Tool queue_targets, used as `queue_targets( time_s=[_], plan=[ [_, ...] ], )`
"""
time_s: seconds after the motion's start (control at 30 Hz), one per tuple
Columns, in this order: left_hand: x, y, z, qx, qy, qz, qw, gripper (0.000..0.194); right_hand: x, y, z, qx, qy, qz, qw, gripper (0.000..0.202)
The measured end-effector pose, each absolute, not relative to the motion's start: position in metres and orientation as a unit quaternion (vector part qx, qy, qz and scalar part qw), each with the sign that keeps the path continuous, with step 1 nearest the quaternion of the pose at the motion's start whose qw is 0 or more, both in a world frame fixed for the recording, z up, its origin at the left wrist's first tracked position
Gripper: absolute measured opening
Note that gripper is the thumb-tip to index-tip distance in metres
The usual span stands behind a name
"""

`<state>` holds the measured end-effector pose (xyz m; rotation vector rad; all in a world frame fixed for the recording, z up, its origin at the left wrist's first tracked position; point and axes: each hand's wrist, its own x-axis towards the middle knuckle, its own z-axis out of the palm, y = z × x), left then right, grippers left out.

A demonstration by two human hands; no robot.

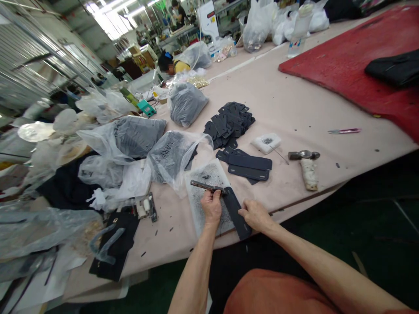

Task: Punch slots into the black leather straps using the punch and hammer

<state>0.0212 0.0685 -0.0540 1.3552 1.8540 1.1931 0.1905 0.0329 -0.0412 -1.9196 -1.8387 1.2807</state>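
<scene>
My left hand (212, 208) is closed round a long metal punch (200, 185), held tilted low with one end at the top of a black strip (236, 213). The strip has rounded corners and lies partly on a white, scuffed board (196, 205), its near end at the table edge. My right hand (255, 214) is closed at the strip's right edge, fingertips on it. Beyond the hands lie several similar black pieces (250, 166) and a larger heap of them (229, 124). A hammer (307, 168) with a wrapped handle rests to the right.
A white block (266, 142) with dark bits and a thin metal rod lies near the hammer. Pink-handled snips (345, 131) and a red mat (360, 65) are farther right. Plastic bags (186, 104) of dark pieces stand at left. A person (173, 65) sits across the table.
</scene>
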Motion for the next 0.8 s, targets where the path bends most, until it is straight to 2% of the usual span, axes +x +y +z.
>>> queue_targets(
  time_s=[0.33, 0.5, 0.63, 0.7, 0.8],
  plan=[
    [0.016, 0.059, -0.046, 0.531, 0.686, 0.424, 0.259, 0.019, 0.189, 0.048, -0.046, -0.624, -0.629, 0.451, 0.115, 0.013],
    [0.006, 0.06, -0.042, 0.519, 0.707, 0.407, 0.255, 0.023, 0.201, 0.04, -0.05, -0.56, -0.647, 0.468, 0.221, 0.016],
    [-0.008, 0.06, -0.032, 0.528, 0.774, 0.295, 0.187, 0.03, 0.205, 0.037, -0.047, -0.534, -0.603, 0.518, 0.29, 0.01],
    [-0.011, 0.06, -0.023, 0.541, 0.789, 0.256, 0.143, 0.026, 0.204, 0.035, -0.044, -0.525, -0.572, 0.55, 0.309, 0.007],
    [-0.008, 0.059, -0.009, 0.576, 0.756, 0.291, 0.109, 0.02, 0.199, 0.03, -0.041, -0.507, -0.532, 0.59, 0.335, 0.016]
  ],
)
